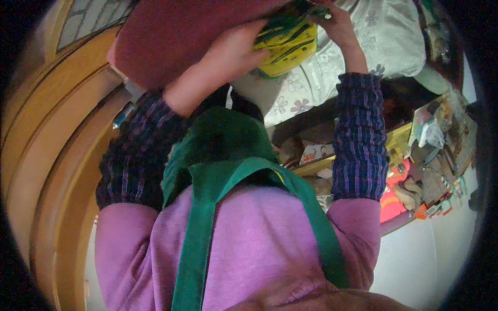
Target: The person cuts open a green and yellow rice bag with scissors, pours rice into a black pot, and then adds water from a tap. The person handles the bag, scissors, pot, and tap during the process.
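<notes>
A yellow-and-green bag (290, 48) with dark markings lies at the top centre, over a white satin-like cloth (301, 91) printed with grey flowers. My left hand (239, 48) is blurred at the bag's left side, its thumb out over the yellow face. Its fingertips are hard to make out against the dark green part. On the other side, my right hand (337, 24) has its fingers bent around the dark green upper edge of the bag. Dark striped sleeve covers reach up both my forearms, and a green apron (229, 144) hangs in front of me.
A dark red padded surface (179, 42) spans the upper left. Curved wooden panels (74, 128) run down the left side. To the right, an open drawer (397, 186) holds pink-red and brown items, and a cluttered surface (443, 151) carries small objects and a plastic bag.
</notes>
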Demonstrator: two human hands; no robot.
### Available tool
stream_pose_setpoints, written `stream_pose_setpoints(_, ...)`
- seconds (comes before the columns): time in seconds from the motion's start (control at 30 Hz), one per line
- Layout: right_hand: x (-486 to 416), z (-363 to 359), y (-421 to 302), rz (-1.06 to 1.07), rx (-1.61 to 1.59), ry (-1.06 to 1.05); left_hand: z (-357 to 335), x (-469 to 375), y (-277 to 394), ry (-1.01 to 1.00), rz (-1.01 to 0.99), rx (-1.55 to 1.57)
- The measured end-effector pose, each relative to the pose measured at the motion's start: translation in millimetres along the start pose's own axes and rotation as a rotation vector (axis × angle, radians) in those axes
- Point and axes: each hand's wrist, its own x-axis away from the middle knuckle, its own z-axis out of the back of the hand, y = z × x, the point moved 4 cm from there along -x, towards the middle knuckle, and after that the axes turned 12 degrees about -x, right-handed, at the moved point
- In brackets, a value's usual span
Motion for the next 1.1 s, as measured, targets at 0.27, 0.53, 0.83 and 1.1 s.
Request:
stream_pose_setpoints(0.27, -5.8, -5.5, -33.9, -0.079, -0.04, -0.18, -23.6, 98.7, -38.4, 0.412, 0.275, -0.098)
stream_pose_setpoints(0.53, -7.0, -13.9, 19.7, -0.433, -1.088, 0.045, -32.7, 101.2, -75.0, 0.556, 0.18, -0.139)
stream_pose_setpoints(0.83, -7.5, -6.6, 25.8, -0.354, -0.972, 0.015, -43.3, 86.7, -71.5, 0.716, 0.075, -0.087)
stream_pose_setpoints(1.1, 20.9, 54.8, 8.6, 0.099, 0.02, 0.458, -34.3, 99.9, -77.8, 0.628, 0.116, -0.28)
